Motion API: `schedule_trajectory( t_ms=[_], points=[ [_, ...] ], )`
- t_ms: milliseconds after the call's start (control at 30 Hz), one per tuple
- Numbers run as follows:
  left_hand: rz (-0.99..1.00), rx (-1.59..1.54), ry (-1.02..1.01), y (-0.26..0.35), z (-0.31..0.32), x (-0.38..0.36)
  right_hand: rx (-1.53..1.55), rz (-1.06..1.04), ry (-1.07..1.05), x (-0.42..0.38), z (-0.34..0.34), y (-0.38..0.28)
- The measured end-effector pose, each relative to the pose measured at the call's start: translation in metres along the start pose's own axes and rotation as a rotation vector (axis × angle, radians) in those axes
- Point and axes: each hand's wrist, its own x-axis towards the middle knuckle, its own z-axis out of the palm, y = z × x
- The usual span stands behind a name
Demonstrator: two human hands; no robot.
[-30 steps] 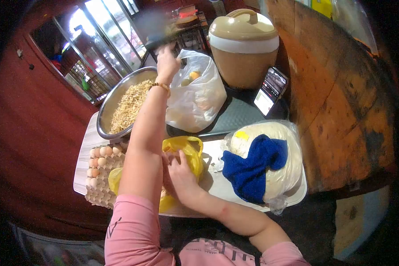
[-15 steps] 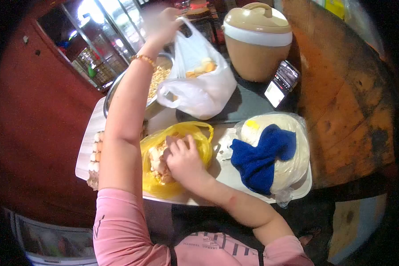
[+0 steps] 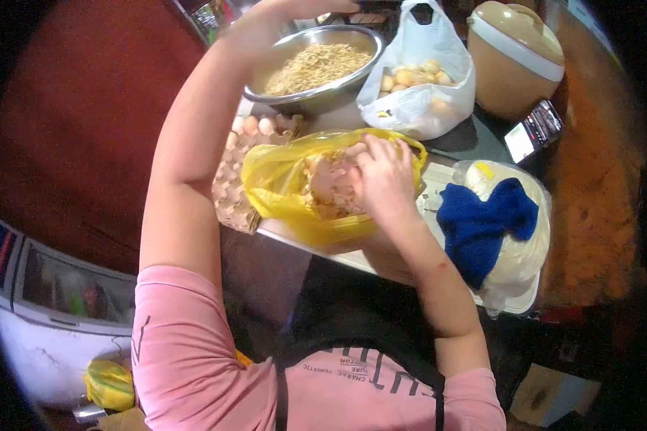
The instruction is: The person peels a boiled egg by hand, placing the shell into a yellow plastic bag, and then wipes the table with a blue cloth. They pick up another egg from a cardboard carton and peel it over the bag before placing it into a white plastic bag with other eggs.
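My right hand point(image 3: 384, 172) is over a yellow plastic bag point(image 3: 280, 190), its fingers apart and slightly bent near the bag's far rim. Pale broken pieces that look like eggshells point(image 3: 331, 190) fill the bag. I see nothing held in that hand. My left hand point(image 3: 298, 11) reaches to the top edge of the view, past the steel bowl point(image 3: 316, 92); it is partly cut off and blurred, with fingers stretched out. A white plastic bag point(image 3: 417, 118) of eggs point(image 3: 410, 75) stands beyond the yellow bag, its handle upright and apart from both hands.
Brown pieces point(image 3: 323, 68) fill the steel bowl. An egg tray point(image 3: 233, 190) holds a few eggs at its far end. At right are a blue cloth point(image 3: 482, 223) on a plastic-wrapped pale mass point(image 3: 528, 248), a phone point(image 3: 533, 131) and a beige lidded container point(image 3: 510, 72).
My left hand has let go of the white bag's handle and moved away from it. My right hand has shifted toward the yellow bag's far rim. The camera view has turned left.
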Motion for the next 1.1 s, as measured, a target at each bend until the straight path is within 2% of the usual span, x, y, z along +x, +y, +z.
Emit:
schedule_trajectory(
  t_ms=[67,133,200,267,333,400,500,533,600,633,733,800,833,1033,1100],
  points=[
    [0.179,0.298,0.039,-0.100,-0.028,0.003,-0.006,0.013,0.088,0.001,0.002,0.002],
    [0.164,0.303,0.021,-0.141,-0.035,-0.055,-0.023,0.007,0.082,0.003,-0.002,0.003],
    [-0.051,0.389,0.045,-0.168,-0.039,-0.116,0.001,0.032,0.047,0.004,-0.004,0.003],
    [-0.505,0.441,-0.108,-0.243,-0.053,-0.155,0.001,0.028,0.044,0.004,-0.003,0.004],
    [-0.863,0.639,-0.255,-0.268,-0.044,-0.199,-0.003,0.044,0.053,0.005,-0.001,0.004],
    [-0.935,0.376,-0.185,-0.303,-0.031,-0.247,-0.002,0.038,0.052,0.006,-0.001,0.003],
    [-0.895,0.248,0.046,-0.287,0.004,-0.266,-0.008,0.023,0.050,0.008,0.002,0.003],
    [-0.889,0.243,0.044,-0.292,0.010,-0.267,0.010,0.004,0.060,0.008,0.003,0.003],
    [-0.731,0.529,0.043,-0.295,0.027,-0.266,0.015,-0.007,0.062,0.006,0.001,0.007],
    [-0.827,0.486,0.072,-0.292,0.033,-0.264,0.039,-0.001,0.082,0.007,-0.001,0.009],
    [-0.847,0.559,0.163,-0.278,0.042,-0.267,0.079,0.033,0.119,0.009,-0.007,0.020],
    [-0.841,0.563,0.128,-0.279,0.042,-0.269,0.148,0.067,0.150,0.011,-0.011,0.027],
    [-0.853,0.570,0.172,-0.279,0.045,-0.272,0.171,0.085,0.159,0.012,-0.015,0.027],
    [-0.872,0.553,0.264,-0.279,0.045,-0.276,0.245,0.058,0.170,0.011,-0.008,0.028],
    [-0.884,0.491,0.356,-0.283,0.047,-0.277,0.250,0.043,0.176,0.010,-0.008,0.025]
  ],
)
